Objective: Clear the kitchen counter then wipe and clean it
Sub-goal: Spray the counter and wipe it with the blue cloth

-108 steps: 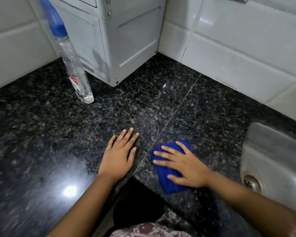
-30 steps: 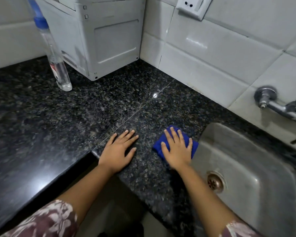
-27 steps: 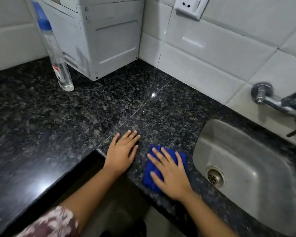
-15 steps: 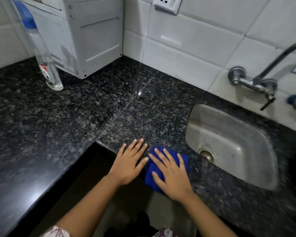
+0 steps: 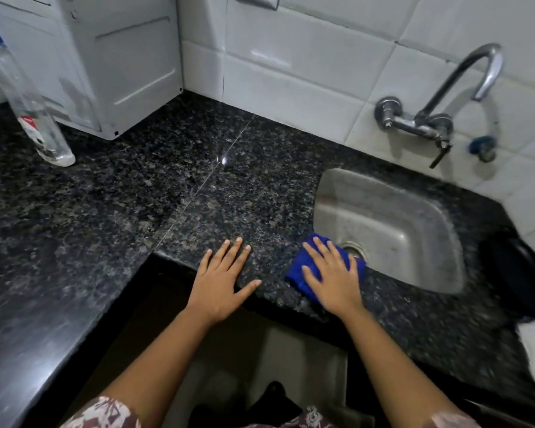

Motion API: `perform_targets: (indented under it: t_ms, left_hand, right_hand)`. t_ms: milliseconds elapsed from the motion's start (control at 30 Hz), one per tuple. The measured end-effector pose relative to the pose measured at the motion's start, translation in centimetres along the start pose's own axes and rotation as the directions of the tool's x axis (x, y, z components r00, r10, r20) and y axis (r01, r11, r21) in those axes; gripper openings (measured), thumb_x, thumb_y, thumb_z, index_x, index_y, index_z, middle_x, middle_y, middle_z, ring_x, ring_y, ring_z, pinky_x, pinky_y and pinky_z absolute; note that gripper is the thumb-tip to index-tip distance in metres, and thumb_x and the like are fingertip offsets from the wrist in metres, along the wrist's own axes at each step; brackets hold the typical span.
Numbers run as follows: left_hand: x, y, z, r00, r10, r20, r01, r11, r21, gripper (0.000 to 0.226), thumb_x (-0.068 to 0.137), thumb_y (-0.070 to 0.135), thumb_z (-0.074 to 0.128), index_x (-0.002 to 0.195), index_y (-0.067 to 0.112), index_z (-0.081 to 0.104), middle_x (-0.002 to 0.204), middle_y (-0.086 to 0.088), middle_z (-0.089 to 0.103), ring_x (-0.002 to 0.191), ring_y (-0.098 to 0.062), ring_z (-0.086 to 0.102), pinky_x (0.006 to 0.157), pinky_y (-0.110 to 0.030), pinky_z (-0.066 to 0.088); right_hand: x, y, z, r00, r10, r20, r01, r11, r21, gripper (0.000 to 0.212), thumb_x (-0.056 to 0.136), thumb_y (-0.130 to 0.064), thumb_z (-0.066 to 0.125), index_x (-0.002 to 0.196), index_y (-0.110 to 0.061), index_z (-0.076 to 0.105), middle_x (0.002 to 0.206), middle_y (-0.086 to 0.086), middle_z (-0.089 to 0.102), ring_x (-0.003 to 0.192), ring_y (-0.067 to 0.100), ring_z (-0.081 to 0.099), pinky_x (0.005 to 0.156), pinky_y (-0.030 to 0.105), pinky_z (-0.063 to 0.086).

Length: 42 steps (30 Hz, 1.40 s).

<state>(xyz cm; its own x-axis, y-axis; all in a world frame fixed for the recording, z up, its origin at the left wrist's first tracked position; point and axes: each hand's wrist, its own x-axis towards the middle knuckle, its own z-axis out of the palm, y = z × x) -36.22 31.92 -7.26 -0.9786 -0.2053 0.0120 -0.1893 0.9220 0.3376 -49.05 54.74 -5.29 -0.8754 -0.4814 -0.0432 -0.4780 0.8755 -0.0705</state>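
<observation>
Blue folded cleaning cloth lies flat on the black speckled granite worktop, pinned under the right hand at the near-left corner of the dull steel sink basin; one cloth corner hangs just over the sink rim. That hand's grip is spread, palm and fingers pressing down on the cloth rather than closed around it. The left hand is spread flat too, empty, bracing on the stone near the front edge.

The step in hand looks like wiping the strip beside the sink. It would go best with even palm pressure and overlapping strokes, keeping the cloth from bunching or slipping into the basin.

The front edge is just under both wrists, so strokes toward the body have little room. Open stone stretches left and back, across a thin seam, to a clear plastic spray bottle with a blue cap and a grey-white appliance. A chrome wall tap overhangs the sink.
</observation>
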Motion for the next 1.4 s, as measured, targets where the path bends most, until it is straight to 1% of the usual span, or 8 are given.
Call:
perform_targets:
  t_ms: [200,367,533,667,800,1033,1233,1400]
  left_hand:
    - [0.0,0.3,0.8,0.999,-0.024,-0.032,0.024,1.0,0.003,0.08,0.081,0.075,0.005,0.152,0.037,0.002,0.159,0.013,-0.009,0.146,-0.009,-0.013,0.117,-0.039,-0.01]
    - [0.3,1.1,0.6,0.998,-0.068,-0.016,0.068,0.998,-0.006,0.086,0.076,0.071,0.004,0.153,0.033,0.008,0.16,0.01,-0.005,0.147,-0.012,-0.01,0.116,-0.043,-0.011]
    - [1.2,4.9,1.4,0.994,-0.094,-0.061,0.091,0.995,-0.051,0.075,0.084,0.059,0.014,0.152,0.026,0.02,0.161,0.006,0.006,0.148,-0.013,-0.001,0.115,-0.05,-0.005]
    - [1.7,9.0,2.9,0.991,0.128,-0.03,-0.128,0.991,-0.028,0.073,0.087,0.06,0.01,0.151,0.029,0.022,0.16,0.009,0.011,0.147,-0.01,0.003,0.117,-0.046,0.002]
    - [1.9,11.7,3.8,0.975,0.224,0.013,-0.224,0.975,0.004,0.074,0.086,0.06,0.006,0.151,0.029,0.022,0.16,0.009,0.01,0.147,-0.011,0.002,0.117,-0.042,0.002]
    - [3.0,14.5,4.9,0.968,0.244,0.057,-0.247,0.968,0.046,0.076,0.084,0.061,0.0,0.152,0.031,0.017,0.16,0.01,0.008,0.148,-0.013,0.003,0.118,-0.041,0.002]
    - [2.5,14.6,5.4,0.975,0.219,0.029,-0.221,0.963,0.155,0.068,0.097,0.056,0.004,0.145,0.025,0.04,0.153,0.004,0.035,0.14,-0.019,0.035,0.111,-0.041,0.015]
    - [2.5,14.5,5.3,0.976,0.213,0.045,-0.218,0.963,0.157,0.067,0.097,0.057,0.005,0.146,0.026,0.038,0.153,0.005,0.032,0.14,-0.018,0.033,0.111,-0.04,0.015]
  right_hand:
    - [-2.8,6.6,-1.0,0.88,0.473,0.032,-0.475,0.879,0.054,0.054,0.097,-0.053,0.025,0.149,-0.041,0.016,0.16,-0.014,0.01,0.147,0.01,0.004,0.116,0.055,0.004]
    - [0.1,-2.9,-0.1,0.993,0.119,0.001,-0.119,0.992,0.052,0.069,0.083,-0.058,0.004,0.149,-0.041,0.016,0.16,-0.016,0.007,0.147,0.011,0.0,0.114,0.055,-0.001]
    - [-4.3,-1.5,0.2,0.989,-0.149,-0.018,0.15,0.989,0.007,0.057,0.091,-0.055,0.026,0.147,-0.044,0.022,0.158,-0.018,0.016,0.147,0.011,0.009,0.115,0.053,0.006]
    - [-10.3,10.2,0.2,0.996,0.064,-0.063,-0.066,0.997,-0.028,0.057,0.089,-0.056,0.028,0.145,-0.048,0.024,0.156,-0.02,0.02,0.145,0.009,0.019,0.113,0.049,0.016]
    - [-13.2,21.1,-1.2,0.951,0.309,0.024,-0.309,0.951,0.01,0.062,0.083,-0.067,0.011,0.144,-0.053,0.013,0.156,-0.026,0.007,0.146,0.004,0.006,0.115,0.048,0.008]
    - [-13.9,24.3,-2.0,0.942,0.327,0.081,-0.331,0.943,0.038,0.067,0.079,-0.072,0.004,0.142,-0.052,-0.008,0.153,-0.031,-0.007,0.142,-0.004,-0.012,0.114,0.049,-0.01]
    - [-17.3,24.1,-1.5,0.963,0.264,0.049,-0.265,0.964,0.021,0.062,0.085,-0.066,0.008,0.145,-0.049,0.002,0.154,-0.029,-0.001,0.143,-0.003,-0.009,0.115,0.047,-0.002]
    - [-10.1,26.4,-2.4,0.942,0.322,0.096,-0.328,0.944,0.046,0.062,0.095,-0.061,0.023,0.149,-0.045,-0.002,0.158,-0.018,-0.013,0.146,0.005,-0.006,0.116,0.051,-0.002]
